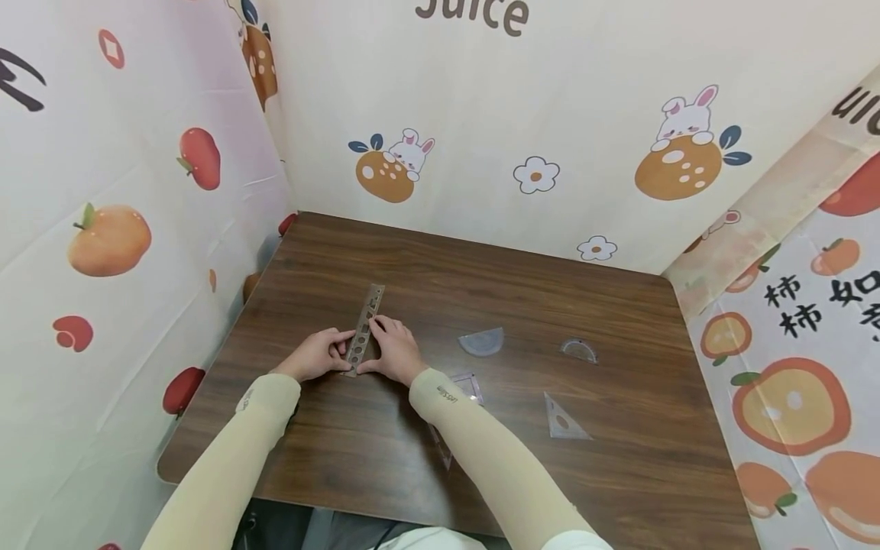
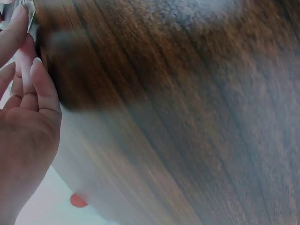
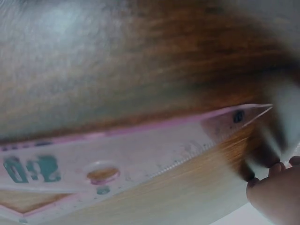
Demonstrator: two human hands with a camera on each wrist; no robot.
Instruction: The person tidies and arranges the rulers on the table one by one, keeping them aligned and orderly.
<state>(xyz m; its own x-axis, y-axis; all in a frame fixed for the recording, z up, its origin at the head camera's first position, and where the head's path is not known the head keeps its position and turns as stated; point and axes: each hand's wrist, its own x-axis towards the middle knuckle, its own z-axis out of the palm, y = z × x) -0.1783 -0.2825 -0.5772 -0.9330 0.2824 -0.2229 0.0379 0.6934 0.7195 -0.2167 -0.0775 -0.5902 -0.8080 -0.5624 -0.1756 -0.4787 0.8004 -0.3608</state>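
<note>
Left hand (image 1: pixel 315 356): finger and thumb spread, tips touching the left edge of the ruler (image 1: pixel 358 347); cannot tell if they pinch. The ruler lies between both hands — long axis running near to far, far end leaning right, neither hand clearly nearer. Right hand (image 1: pixel 397 353): fingertip at mid-length, thumb by the near end; grip likewise unclear. Rightward on the desk (image 1: pixel 639 489): pink-edged set square (image 3: pixel 140 150), partly hidden by the right sleeve (image 1: pixel 474 439); half-round protractor (image 1: pixel 483 343); clear triangle (image 1: pixel 558 429); small protractor (image 1: pixel 580 351).

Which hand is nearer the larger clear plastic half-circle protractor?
Right: the right hand lies apart, left of the protractor; the left hand is farther left, across the clear straight plastic ruler.
</note>
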